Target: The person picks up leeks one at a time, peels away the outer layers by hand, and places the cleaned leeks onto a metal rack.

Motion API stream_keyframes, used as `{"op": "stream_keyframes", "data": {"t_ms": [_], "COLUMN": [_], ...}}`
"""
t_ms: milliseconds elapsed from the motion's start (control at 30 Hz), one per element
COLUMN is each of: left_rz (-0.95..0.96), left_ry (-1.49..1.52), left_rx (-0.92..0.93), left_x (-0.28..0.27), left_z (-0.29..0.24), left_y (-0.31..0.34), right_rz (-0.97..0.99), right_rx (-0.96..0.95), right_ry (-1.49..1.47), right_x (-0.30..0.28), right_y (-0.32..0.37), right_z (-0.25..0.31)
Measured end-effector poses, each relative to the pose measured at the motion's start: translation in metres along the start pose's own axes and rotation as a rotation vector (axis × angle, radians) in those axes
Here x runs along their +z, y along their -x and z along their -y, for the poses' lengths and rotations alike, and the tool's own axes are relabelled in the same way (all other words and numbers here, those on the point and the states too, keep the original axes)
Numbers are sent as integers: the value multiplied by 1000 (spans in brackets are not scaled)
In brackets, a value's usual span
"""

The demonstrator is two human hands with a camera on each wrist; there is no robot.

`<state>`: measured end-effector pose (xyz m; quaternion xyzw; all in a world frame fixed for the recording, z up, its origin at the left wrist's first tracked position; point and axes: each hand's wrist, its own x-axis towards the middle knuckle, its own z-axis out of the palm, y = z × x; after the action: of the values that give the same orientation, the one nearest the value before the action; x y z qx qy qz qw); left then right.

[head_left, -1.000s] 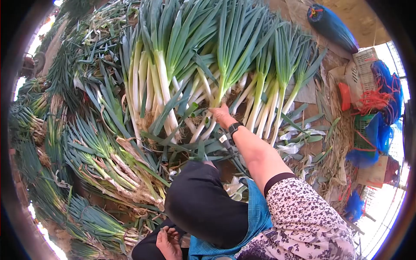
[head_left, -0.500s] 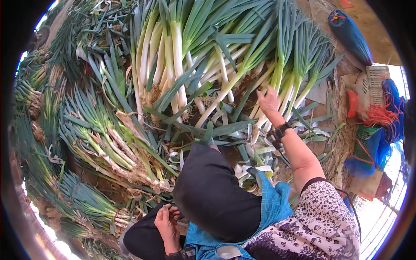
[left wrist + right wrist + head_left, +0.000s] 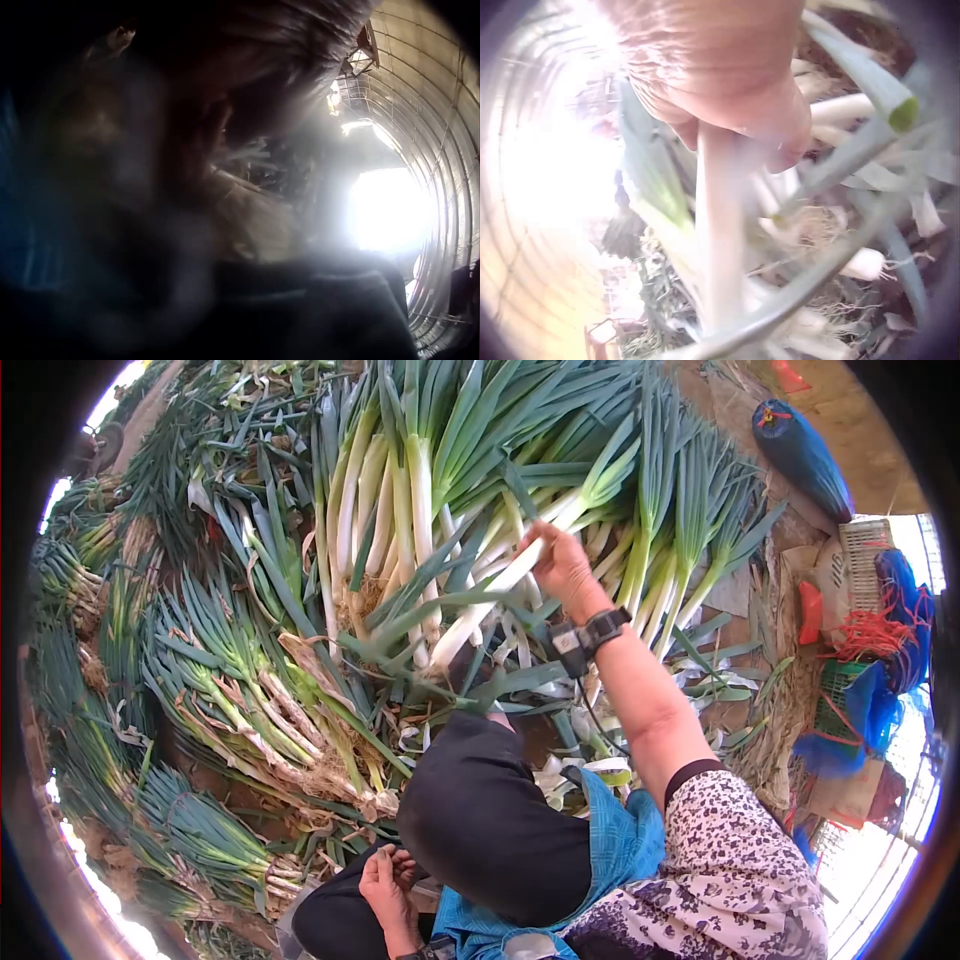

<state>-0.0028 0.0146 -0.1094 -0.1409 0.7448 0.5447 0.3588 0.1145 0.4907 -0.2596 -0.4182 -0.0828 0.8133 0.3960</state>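
Note:
In the head view the right hand (image 3: 565, 568) grips a thick leek (image 3: 500, 582) by its white stalk, leaves pointing up and right, root end down and left. The right wrist view shows the fingers of the right hand (image 3: 735, 82) curled round the white stalk (image 3: 718, 225). More leeks (image 3: 420, 490) lie in a row behind and beside it. Low in the head view the left hand (image 3: 388, 885) rests near the dark-trousered leg with loosely curled fingers and nothing visible in them. The left wrist view is dark and blurred.
Bundles of thinner green onions (image 3: 205, 825) lie at the left. Cut leaves and peelings (image 3: 720, 685) are strewn at the right. A blue wrapped bundle (image 3: 805, 460), a white basket (image 3: 865, 560) and a green crate (image 3: 835, 695) stand at the far right.
The right hand has moved left from the leeks at the right and taken hold of the thick leek, which is now raised. The left hand stays low by the leg.

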Motion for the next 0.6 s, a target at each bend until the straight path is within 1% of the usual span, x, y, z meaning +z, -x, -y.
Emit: {"op": "stream_keyframes", "data": {"t_ms": [67,100,133,200,267,333,367,400,433,467,533,600], "left_rz": [38,62,79,87,78,116,129,216,305,323,539,669], "left_ry": [1,-5,12,-84,-193,-116,-105,22,151,162,145,120], "left_rx": [48,85,102,252,421,511,527,561,596,618,640,582], "left_x": [-1,0,-1,2,10,26,33,41,49,60,86,119], "left_z": [-5,-8,-14,-30,-54,-83,-92,-102,-113,-123,-138,-131], "left_y": [-2,-3,-2,1,10,27,31,36,42,51,78,100], "right_rz": [93,40,-54,47,161,60,-45,-149,-125,-103,-83,8], "right_rx": [56,-5,21,32,-34,-46,-42,-40,-58,-78,-168,-214], "right_ry": [-217,-193,-196,-99,207,340,450,555,650,743,872,1072], "right_x": [5,6,6,2,-18,-30,-36,-42,-54,-68,-86,-95], "right_y": [-3,-2,3,40,94,159,194,226,256,286,344,399], "right_z": [36,46,59,74,83,88,90,91,94,98,104,115]}}
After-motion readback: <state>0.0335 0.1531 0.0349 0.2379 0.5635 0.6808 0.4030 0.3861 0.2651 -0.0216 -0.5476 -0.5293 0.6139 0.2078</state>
